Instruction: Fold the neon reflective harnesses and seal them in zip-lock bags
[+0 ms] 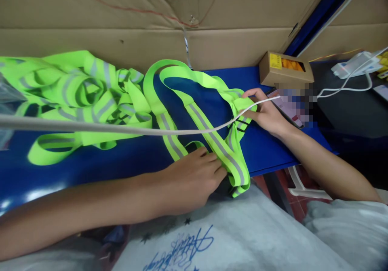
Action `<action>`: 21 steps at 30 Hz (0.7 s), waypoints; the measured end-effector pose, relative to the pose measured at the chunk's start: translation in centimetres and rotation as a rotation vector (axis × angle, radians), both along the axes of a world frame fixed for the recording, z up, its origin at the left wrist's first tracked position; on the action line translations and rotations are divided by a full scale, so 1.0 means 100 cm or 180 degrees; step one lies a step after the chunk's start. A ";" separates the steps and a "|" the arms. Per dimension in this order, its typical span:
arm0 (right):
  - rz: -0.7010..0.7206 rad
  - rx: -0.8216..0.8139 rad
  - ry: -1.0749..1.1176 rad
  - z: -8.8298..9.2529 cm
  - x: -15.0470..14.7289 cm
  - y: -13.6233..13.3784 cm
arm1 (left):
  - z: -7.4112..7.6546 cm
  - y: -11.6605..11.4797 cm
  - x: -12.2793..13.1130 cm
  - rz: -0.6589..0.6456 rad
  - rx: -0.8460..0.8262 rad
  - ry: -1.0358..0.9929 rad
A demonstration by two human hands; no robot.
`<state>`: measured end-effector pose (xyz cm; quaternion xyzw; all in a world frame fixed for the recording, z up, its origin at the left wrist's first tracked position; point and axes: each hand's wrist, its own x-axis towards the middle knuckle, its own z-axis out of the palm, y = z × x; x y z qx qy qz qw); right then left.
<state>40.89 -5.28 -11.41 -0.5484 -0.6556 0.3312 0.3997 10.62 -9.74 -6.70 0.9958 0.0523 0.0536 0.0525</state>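
Note:
A neon yellow-green reflective strap (209,131) with a silver stripe lies in long loops across the blue table, its near end hanging by the table edge. My right hand (265,111) pinches a gathered part of it between thumb and fingers, just above some black bands. Lower down, my left hand (201,174) is closed around the strap near the table edge; its fingertips are mostly hidden. To the left lies a tangled heap of similar reflective straps (91,97).
A white cable (127,131) runs across the view in front of the straps. Behind my right hand are a small cardboard box (268,71), a phone (292,109) and a white power strip (356,65). Cardboard (236,45) lines the back of the blue table (266,154).

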 end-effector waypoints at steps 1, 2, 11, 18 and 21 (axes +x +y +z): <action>-0.0076 -0.0021 0.0057 0.000 0.001 0.001 | -0.001 0.000 0.000 0.0001 -0.0013 -0.0001; -0.0168 0.0039 -0.0042 0.000 0.002 0.001 | -0.003 -0.001 0.000 0.0012 -0.0016 -0.0002; -0.0382 0.0534 -0.1029 0.003 0.004 -0.005 | 0.010 0.006 -0.002 0.0119 0.0127 -0.0152; -0.0297 -0.0015 -0.0328 -0.012 0.011 0.006 | 0.024 0.014 -0.004 0.0428 -0.0163 -0.0649; -0.0265 -0.0003 -0.0389 -0.012 0.014 0.007 | 0.008 0.014 -0.002 0.0251 -0.0068 -0.0413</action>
